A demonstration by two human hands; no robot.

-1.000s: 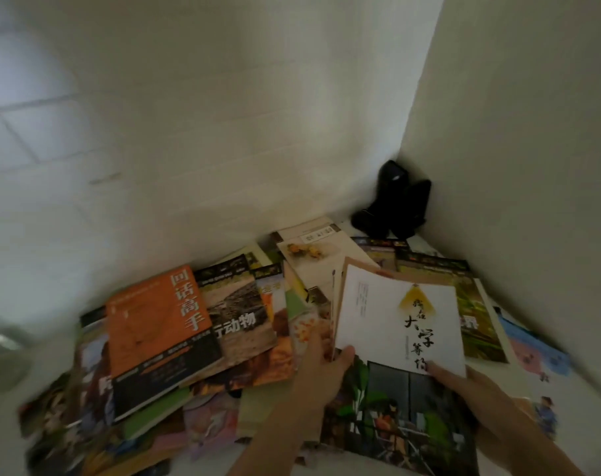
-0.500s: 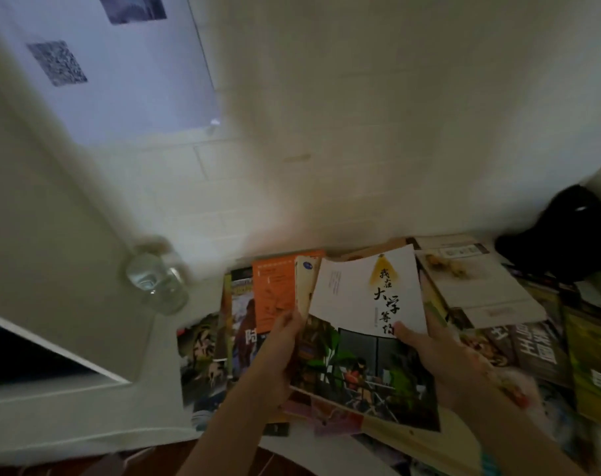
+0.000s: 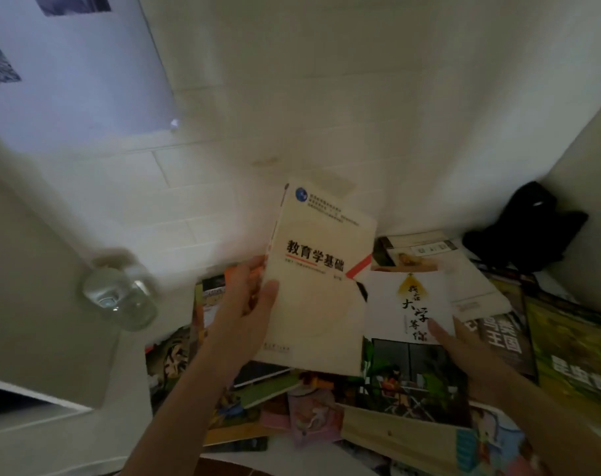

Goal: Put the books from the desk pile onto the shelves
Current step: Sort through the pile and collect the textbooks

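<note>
My left hand (image 3: pixel 247 304) grips a cream-coloured book (image 3: pixel 321 280) by its left edge, thumb across the front cover, and holds it tilted up above the pile. My right hand (image 3: pixel 470 359) holds a white book with a yellow triangle and a dark photo (image 3: pixel 408 338), thumb on its cover, just right of the cream one and partly behind it. Below both lies the spread pile of books and magazines (image 3: pixel 292 413) on the white desk (image 3: pixel 130 389). No shelf is in view.
A clear glass jar (image 3: pixel 120 293) stands on the desk to the left, close to the wall. A black object (image 3: pixel 525 228) sits in the far right corner. White walls close in behind and on the right. Green magazines (image 3: pixel 573 352) lie at the right.
My left hand has lifted the cream book up from behind the white one. The white book has shifted right in my right hand.
</note>
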